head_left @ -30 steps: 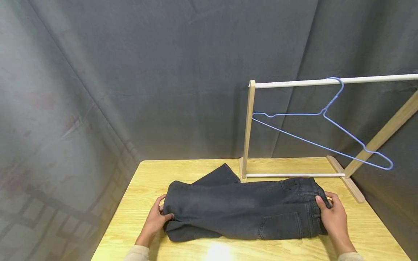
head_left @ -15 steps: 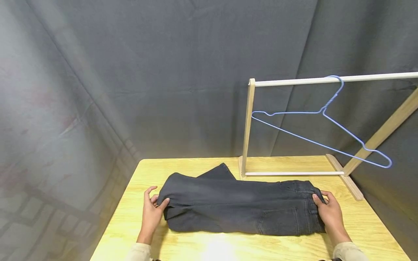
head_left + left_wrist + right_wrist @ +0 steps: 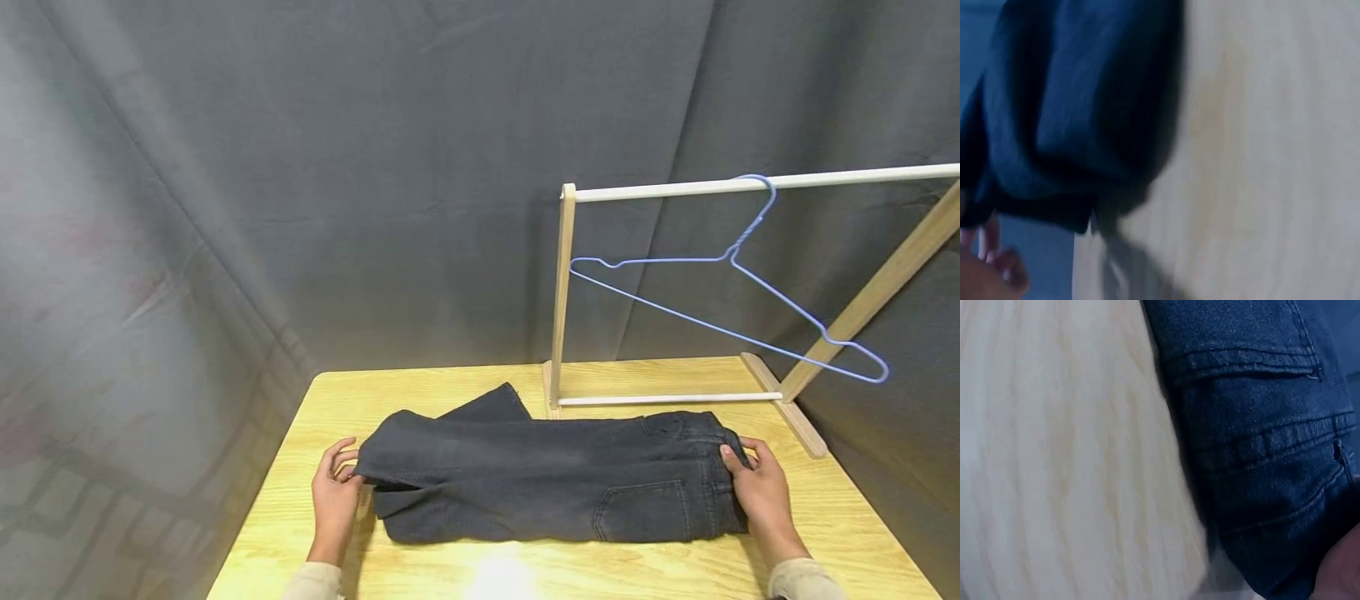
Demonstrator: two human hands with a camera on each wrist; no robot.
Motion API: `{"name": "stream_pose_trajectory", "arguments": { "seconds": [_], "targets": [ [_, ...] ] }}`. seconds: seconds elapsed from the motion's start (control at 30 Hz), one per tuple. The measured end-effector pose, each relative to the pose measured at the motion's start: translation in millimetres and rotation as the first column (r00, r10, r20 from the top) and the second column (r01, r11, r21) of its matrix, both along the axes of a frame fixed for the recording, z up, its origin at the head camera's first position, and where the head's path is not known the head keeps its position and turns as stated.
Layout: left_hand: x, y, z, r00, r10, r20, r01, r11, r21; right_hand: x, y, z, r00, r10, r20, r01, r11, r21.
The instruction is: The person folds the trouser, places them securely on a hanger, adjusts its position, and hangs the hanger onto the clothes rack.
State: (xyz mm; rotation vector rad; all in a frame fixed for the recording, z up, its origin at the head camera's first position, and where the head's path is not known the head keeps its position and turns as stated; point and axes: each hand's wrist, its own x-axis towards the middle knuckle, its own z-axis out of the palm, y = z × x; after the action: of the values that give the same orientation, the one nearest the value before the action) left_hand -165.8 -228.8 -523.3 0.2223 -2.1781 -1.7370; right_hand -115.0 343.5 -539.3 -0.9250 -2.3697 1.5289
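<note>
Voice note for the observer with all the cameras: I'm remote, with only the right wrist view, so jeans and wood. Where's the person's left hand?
Observer: In the head view, the left hand holds the jeans at the end away from the waistband.
Operator: Are they in one neat strip?
Observer: No, one leg end juts out past the far edge.
Operator: Anything hanging behind them?
Observer: A blue hanger, hooked over the white top bar of a rack.

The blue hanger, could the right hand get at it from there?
Probably yes, though the right hand grips the trousers and would likely need to let go first; nothing visible stands between it and the hanger.
</note>
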Motion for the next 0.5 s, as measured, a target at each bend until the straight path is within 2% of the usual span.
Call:
{"name": "stream_pose_trajectory", "arguments": {
  "seconds": [0.03,0.07,0.13,0.17,0.2,0.23,0.3,0.37,0.43,0.5],
  "targets": [
    [-0.7,0.1,1.8,0.995,0.079,-0.057,-0.082,0.996,-0.047,-0.1,0.9,1.8,1.0,-0.005,-0.006,0.005,1.0,-0.007],
    [-1.2,-0.3,4.3,0.982,0.149,-0.118,-0.16,0.983,-0.093,-0.2,2.1,3.7,1.0,-0.011,-0.015,0.01,1.0,-0.023],
    [-2.2,-1.5,9.9,0.941,0.244,-0.232,-0.289,0.939,-0.185,-0.5,4.6,6.9,0.999,-0.02,-0.035,0.018,0.998,-0.052],
    [-3.9,-3.1,9.7,0.929,0.276,-0.248,-0.333,0.915,-0.227,-0.5,5.8,7.7,0.999,-0.026,-0.044,0.022,0.997,-0.069],
    [-4.8,-4.0,11.4,0.925,0.294,-0.242,-0.353,0.899,-0.258,-0.5,7.3,7.8,0.998,-0.031,-0.049,0.027,0.997,-0.071],
    [-5.7,-4.7,13.2,0.931,0.295,-0.213,-0.348,0.895,-0.279,-1.0,9.0,7.4,0.998,-0.035,-0.052,0.031,0.996,-0.083],
    [-7.3,-7.0,13.1,0.963,0.247,-0.105,-0.267,0.921,-0.283,-2.0,13.0,5.1,0.998,-0.038,-0.047,0.034,0.996,-0.079],
    [-7.1,-10.1,8.8,0.987,0.154,0.034,-0.14,0.952,-0.272,-2.5,17.4,2.0,0.999,-0.029,-0.017,0.028,0.998,-0.053],
    [-4.9,-13.4,1.9,0.991,0.031,0.132,0.0,0.973,-0.23,-3.4,22.0,-0.7,1.0,-0.011,0.018,0.011,1.0,-0.027],
    [-2.2,-16.3,-6.9,0.976,-0.069,0.204,0.109,0.975,-0.195,-4.8,26.4,-3.2,0.999,0.018,0.049,-0.018,1.0,0.002]
  ]
}}
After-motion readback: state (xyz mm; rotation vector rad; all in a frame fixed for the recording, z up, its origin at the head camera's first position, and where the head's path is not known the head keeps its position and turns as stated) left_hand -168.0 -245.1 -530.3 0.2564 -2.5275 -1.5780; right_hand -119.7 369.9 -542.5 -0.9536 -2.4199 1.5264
